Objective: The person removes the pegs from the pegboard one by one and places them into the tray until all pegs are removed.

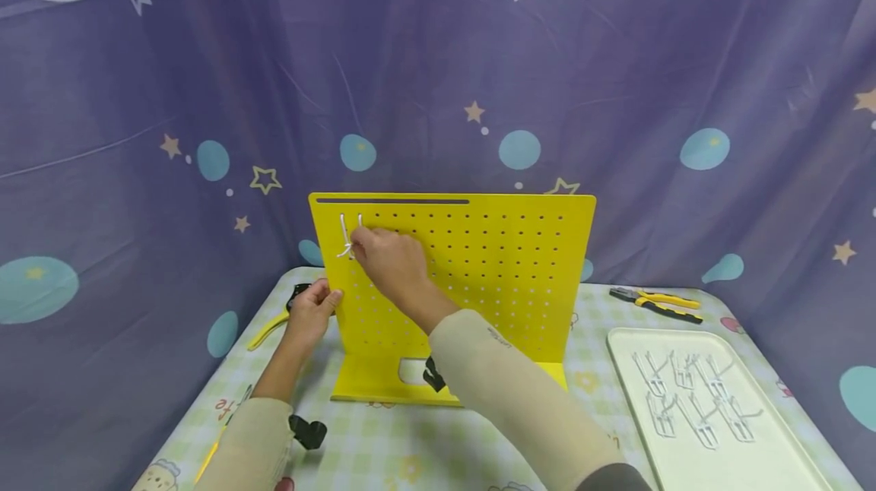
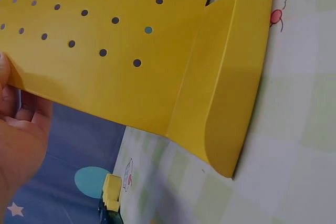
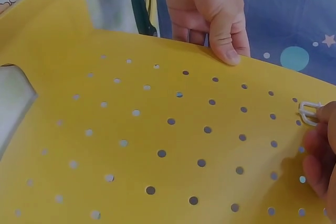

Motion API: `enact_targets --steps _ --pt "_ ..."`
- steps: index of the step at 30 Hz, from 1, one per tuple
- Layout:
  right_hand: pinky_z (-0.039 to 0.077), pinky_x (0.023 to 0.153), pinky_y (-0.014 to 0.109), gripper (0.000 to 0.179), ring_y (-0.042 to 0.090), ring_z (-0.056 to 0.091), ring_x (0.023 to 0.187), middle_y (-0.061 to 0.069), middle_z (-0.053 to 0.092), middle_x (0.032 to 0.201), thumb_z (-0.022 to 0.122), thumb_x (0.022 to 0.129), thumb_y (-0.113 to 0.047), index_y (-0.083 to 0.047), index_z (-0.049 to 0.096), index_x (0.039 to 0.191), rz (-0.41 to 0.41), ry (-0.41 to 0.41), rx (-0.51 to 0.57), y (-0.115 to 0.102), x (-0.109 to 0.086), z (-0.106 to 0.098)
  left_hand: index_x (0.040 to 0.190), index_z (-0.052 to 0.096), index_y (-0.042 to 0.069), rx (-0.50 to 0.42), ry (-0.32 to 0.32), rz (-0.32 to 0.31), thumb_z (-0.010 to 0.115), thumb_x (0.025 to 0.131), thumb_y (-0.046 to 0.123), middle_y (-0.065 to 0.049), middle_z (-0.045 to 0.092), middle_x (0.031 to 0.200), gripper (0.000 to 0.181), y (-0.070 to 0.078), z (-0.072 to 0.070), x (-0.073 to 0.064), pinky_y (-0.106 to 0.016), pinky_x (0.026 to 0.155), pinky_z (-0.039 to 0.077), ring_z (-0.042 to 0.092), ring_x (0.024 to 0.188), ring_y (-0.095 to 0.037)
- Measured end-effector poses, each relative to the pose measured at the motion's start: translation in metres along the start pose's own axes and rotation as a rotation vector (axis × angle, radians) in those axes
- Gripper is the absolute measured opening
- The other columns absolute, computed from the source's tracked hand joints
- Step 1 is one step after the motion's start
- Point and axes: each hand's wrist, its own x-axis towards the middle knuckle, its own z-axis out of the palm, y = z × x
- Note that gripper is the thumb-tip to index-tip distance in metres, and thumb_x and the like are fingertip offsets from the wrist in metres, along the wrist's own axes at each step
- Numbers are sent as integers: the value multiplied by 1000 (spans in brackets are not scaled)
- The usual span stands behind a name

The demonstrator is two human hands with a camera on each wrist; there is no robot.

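A yellow pegboard (image 1: 506, 316) stands upright on its bent foot. My left hand (image 1: 311, 312) grips its left edge, thumb on the front face and fingers behind, as the left wrist view also shows. At the upper left holes my right hand (image 1: 393, 259) pinches a white wire hook (image 1: 344, 231) against the board. In the right wrist view the hook (image 3: 311, 104) lies close to the top holes, partly covered by the fingers; whether its ends sit inside the holes I cannot tell.
A white tray (image 1: 760, 468) at the right holds several similar wire hooks (image 1: 699, 422). Yellow-and-black pliers (image 1: 657, 305) lie behind it. Left of the board is a yellow-handled tool (image 1: 269, 329), partly hidden. Another thin yellow-handled tool (image 1: 208, 460) lies by the left forearm. A patterned curtain hangs behind.
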Motion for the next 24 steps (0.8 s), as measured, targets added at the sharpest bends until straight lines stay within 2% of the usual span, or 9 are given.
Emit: enact_targets --steps 7,13,17,24 --pt "41 44 22 13 11 50 48 -8 70 76 61 103 -34 -27 72 103 -33 45 -55 1 -1 5 121 62 0 -7 -7 2 56 106 27 15 65 85 32 -1 0 1 -19 80 52 62 85 -2" --pt "39 42 22 11 9 45 44 -8 69 76 59 105 -30 -25 68 100 -109 121 -152 0 -2 9 121 63 4 24 1 -2 56 106 28 12 66 88 29 1 -1 0 -21 81 52 62 86 -4" --pt "39 42 21 13 8 45 43 -7 68 73 58 105 -25 -21 67 98 -146 181 -176 0 -2 10 119 64 7 49 5 -4 56 106 30 11 66 88 28 2 0 0 -22 81 53 62 87 -5" --pt "39 42 21 9 9 46 44 -6 64 70 61 103 -24 -22 67 97 -141 258 -83 0 3 5 118 63 3 56 8 7 55 106 31 9 65 87 31 1 0 1 -20 81 51 60 85 -5"
